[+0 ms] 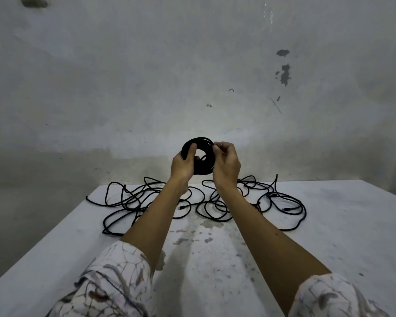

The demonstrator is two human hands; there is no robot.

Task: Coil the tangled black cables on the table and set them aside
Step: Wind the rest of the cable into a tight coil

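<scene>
A tight round coil of black cable is held up in the air in front of the wall, above the table's far edge. My left hand grips the coil's left side, thumb across the front. My right hand pinches the coil's upper right rim with fingers curled. Below, a loose tangle of black cables sprawls across the far part of the white table, partly hidden behind my forearms.
The table's left edge runs diagonally from near left to far middle, with grey floor beyond it. A stained grey wall stands right behind the far edge. My patterned sleeves fill the bottom of the view.
</scene>
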